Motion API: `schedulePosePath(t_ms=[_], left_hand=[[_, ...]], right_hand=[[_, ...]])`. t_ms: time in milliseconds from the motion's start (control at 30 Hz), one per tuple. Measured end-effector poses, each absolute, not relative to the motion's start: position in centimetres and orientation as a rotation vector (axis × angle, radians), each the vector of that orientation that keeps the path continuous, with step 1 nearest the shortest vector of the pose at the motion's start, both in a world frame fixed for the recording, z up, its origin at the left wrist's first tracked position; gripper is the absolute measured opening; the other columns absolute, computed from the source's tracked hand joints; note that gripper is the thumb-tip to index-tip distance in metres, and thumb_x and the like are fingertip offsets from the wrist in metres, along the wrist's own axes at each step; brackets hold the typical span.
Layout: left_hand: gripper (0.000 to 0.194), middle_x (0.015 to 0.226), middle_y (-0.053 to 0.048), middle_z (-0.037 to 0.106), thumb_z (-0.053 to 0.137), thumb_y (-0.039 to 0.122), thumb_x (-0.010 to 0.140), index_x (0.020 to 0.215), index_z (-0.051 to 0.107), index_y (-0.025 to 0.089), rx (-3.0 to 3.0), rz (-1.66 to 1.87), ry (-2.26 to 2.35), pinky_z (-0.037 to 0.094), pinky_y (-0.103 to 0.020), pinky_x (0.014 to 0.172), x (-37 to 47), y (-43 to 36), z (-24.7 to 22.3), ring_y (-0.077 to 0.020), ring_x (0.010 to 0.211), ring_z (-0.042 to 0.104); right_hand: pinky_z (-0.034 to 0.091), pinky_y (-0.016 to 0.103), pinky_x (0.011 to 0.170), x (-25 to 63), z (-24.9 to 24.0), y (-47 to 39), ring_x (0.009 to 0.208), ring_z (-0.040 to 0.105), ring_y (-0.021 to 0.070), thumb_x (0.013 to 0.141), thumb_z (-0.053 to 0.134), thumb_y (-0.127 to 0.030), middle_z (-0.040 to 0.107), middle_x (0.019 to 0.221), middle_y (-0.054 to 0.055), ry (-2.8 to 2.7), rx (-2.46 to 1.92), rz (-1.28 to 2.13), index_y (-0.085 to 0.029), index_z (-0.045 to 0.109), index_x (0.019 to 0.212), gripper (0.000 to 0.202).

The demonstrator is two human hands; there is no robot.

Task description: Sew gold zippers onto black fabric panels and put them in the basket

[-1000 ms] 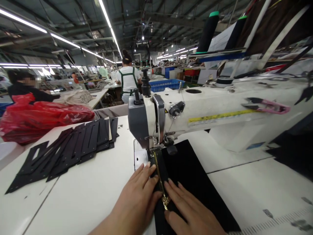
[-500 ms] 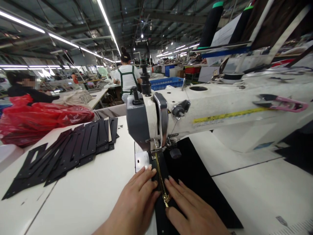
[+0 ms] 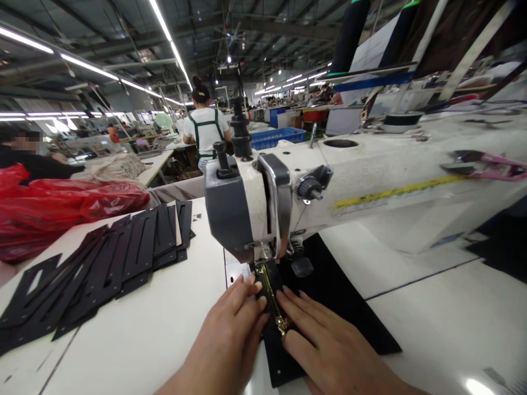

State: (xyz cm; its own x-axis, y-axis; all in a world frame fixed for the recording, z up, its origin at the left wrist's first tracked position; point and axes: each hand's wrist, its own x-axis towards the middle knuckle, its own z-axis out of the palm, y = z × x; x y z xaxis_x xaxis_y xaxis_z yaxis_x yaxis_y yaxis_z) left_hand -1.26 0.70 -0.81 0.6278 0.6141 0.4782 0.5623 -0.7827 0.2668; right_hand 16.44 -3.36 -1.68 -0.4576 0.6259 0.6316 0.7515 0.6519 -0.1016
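Note:
A brass-toothed zipper [image 3: 269, 288] with a gold zipper pull [image 3: 281, 323] is set in a dark strip [image 3: 276, 362], running under the needle area of a white and grey sewing machine [image 3: 230, 211]. My left hand [image 3: 230, 323] rests its stretched fingertips on the strip's left side, close to the presser foot. To the right of the zipper, my right hand [image 3: 325, 334] lies flat, fingers extended over the strip and a black fabric panel [image 3: 337, 280]. The fingertips of both hands are just in front of the machine head. What lies under my right palm is hidden.
Several black slotted pieces [image 3: 135, 244] lie fanned out on the white table [image 3: 135, 340] at left. Beyond them is a red plastic bag [image 3: 74, 203]. Pink-handled snips [image 3: 489, 164] sit on the machine arm. Other people work further back, near a blue crate [image 3: 278, 137].
The zipper strip and black panel have moved forward toward the needle, with both hands moving along. The strip's near end now shows. The camera view has shifted slightly.

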Motion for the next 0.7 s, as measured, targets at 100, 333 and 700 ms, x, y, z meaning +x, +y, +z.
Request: schedulePosePath(t_ms=[100,333,700], left_hand=[[0.020,0.103,-0.012,0.060,0.042,0.011,0.086,0.097,0.059,0.014,2.713,0.887,0.983,0.050,-0.037,0.091,-1.3,1.0,-0.8,-0.0224,0.106,0.056],[0.020,0.102,-0.011,0.058,0.041,0.011,0.086,0.094,0.059,0.016,2.662,0.886,0.965,0.051,-0.031,0.088,-1.2,1.9,-0.6,-0.0203,0.101,0.058],[0.020,0.093,-0.010,0.056,0.039,0.012,0.086,0.086,0.058,0.017,2.535,0.842,0.995,0.054,-0.033,0.074,-0.9,2.5,-0.1,-0.0200,0.086,0.059]], right_hand=[[0.049,0.034,0.088,16.7,-1.7,-3.0,0.101,0.059,0.0233,0.087,0.031,-0.013,0.064,0.106,0.015,-2.256,-1.074,-0.216,-0.013,0.066,0.085,0.035],[0.043,0.035,0.095,16.7,-1.7,-1.7,0.108,0.055,0.0233,0.077,0.041,-0.011,0.061,0.113,0.015,-2.283,-1.104,-0.121,-0.013,0.065,0.090,0.027],[0.035,0.037,0.101,16.7,-1.1,-0.8,0.112,0.051,0.0240,0.065,0.044,-0.004,0.060,0.113,0.015,-2.386,-1.184,0.086,-0.012,0.063,0.090,0.032]])
